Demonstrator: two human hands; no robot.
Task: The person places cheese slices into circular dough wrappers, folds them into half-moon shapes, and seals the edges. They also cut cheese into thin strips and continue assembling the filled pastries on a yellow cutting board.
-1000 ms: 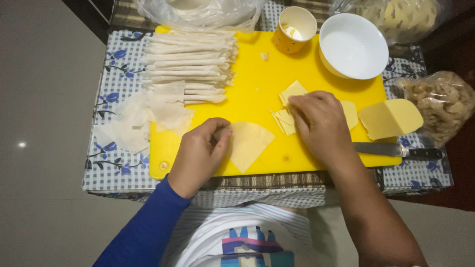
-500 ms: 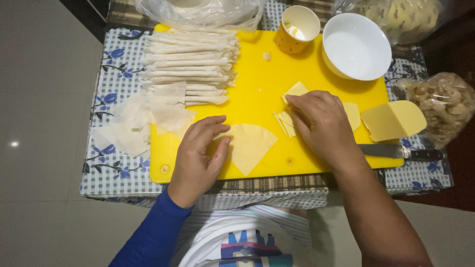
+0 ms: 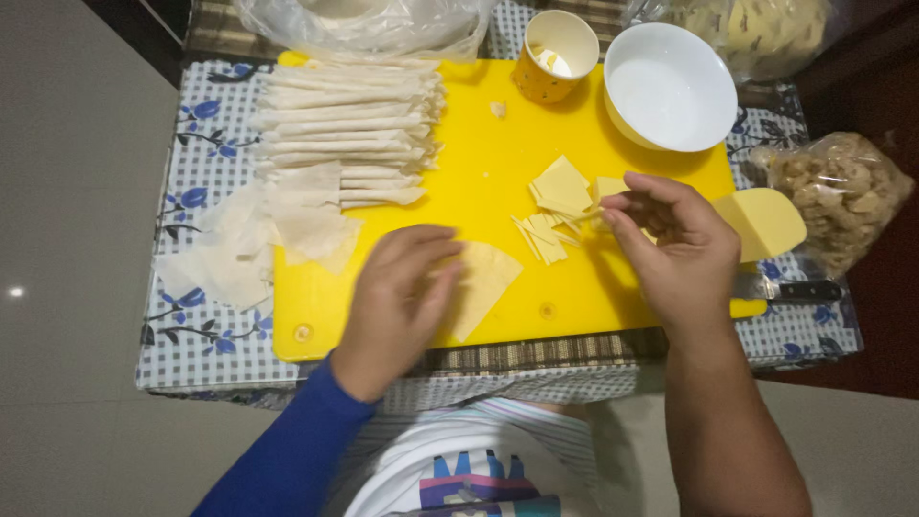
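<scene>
Left hand point(image 3: 397, 292) lies flat, fingers spread, pressing on a pale triangular wrapper point(image 3: 483, 287) at the near-centre of the yellow cutting board point(image 3: 479, 153). Right hand point(image 3: 675, 244) hovers over the board's right side, fingers curled, thumb & forefinger pinching a thin cheese strip point(image 3: 595, 213) just beside the pile of cheese slices point(image 3: 553, 206). Cheese block point(image 3: 766, 220) sits at the right edge w/ a knife point(image 3: 795, 289) near it. Rolled wrappers point(image 3: 345, 120) stacked top-left; white bowl point(image 3: 670, 86) & yellow cup point(image 3: 560, 56) along the far edge.
</scene>
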